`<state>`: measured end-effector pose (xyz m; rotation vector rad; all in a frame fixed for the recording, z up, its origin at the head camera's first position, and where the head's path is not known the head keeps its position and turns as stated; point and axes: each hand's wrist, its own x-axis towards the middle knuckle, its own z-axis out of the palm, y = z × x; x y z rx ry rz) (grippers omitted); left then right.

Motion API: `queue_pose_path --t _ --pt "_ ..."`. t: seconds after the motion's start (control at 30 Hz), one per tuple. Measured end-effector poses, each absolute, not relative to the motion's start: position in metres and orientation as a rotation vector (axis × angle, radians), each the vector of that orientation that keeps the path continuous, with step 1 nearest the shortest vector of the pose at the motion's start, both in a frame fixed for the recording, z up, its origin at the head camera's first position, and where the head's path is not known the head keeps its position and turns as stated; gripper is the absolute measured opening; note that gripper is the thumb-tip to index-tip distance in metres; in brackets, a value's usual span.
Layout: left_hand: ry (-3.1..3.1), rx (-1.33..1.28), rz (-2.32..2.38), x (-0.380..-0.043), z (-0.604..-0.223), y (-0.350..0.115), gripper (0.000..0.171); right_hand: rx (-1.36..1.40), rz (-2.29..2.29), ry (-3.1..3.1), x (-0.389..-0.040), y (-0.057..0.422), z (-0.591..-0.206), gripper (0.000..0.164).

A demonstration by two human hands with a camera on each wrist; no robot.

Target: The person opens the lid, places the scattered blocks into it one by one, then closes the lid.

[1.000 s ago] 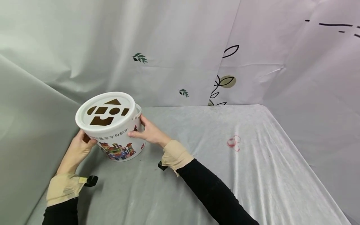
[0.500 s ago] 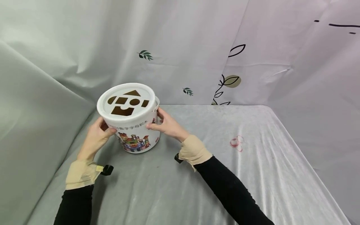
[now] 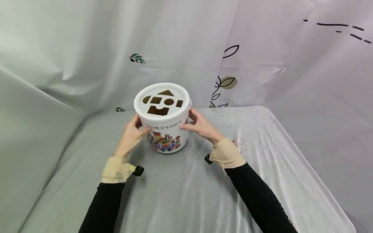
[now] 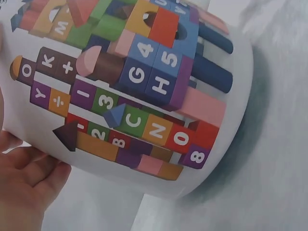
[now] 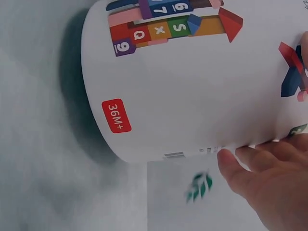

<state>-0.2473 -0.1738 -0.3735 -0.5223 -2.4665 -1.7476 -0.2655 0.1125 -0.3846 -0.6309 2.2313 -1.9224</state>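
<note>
A white toy-block bucket stands between both hands in the head view. Its lid has several shaped cutouts, and printed coloured blocks and lettering cover its wall. My left hand grips the bucket's left side, thumb across the front below the rim. On the other side my right hand holds it the same way, its thumb on the front. In the left wrist view, fingers curl along the printed wall. The right wrist view shows fingertips against the wall near a red "36M+" label.
A grey cloth covers the table. Behind it hangs a pale curtain with leaf prints, and more curtain drapes along the left edge. A red mark shows on the cloth beyond the right wrist.
Both hands have carried the bucket to the right, from the table's left side toward its middle. Its earlier tilt has lessened and it now looks more upright. The grip is the same.
</note>
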Motion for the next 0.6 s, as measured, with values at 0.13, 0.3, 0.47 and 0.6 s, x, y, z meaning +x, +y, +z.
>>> queue_pose_path --t 0.13,0.3,0.47,0.6 --pt "-2.441 -0.572 -1.774 -0.252 -0.375 -0.15 0.096 -0.627 -1.971 2.21 -0.264 0.138 -0.386 0.095" --pt "-2.405 -0.625 -1.793 -0.264 -0.382 -0.128 0.1 -0.629 -2.037 2.175 -0.266 0.162 -0.387 0.099" --pt "-2.41 -0.625 -1.797 -0.29 -0.402 -0.11 0.105 -0.637 -2.062 2.186 -0.27 0.183 -0.387 0.095" --pt "-2.439 -0.615 -1.805 -0.299 -0.4 -0.1 0.109 -0.617 -2.073 2.191 -0.278 0.192 -0.388 0.09"
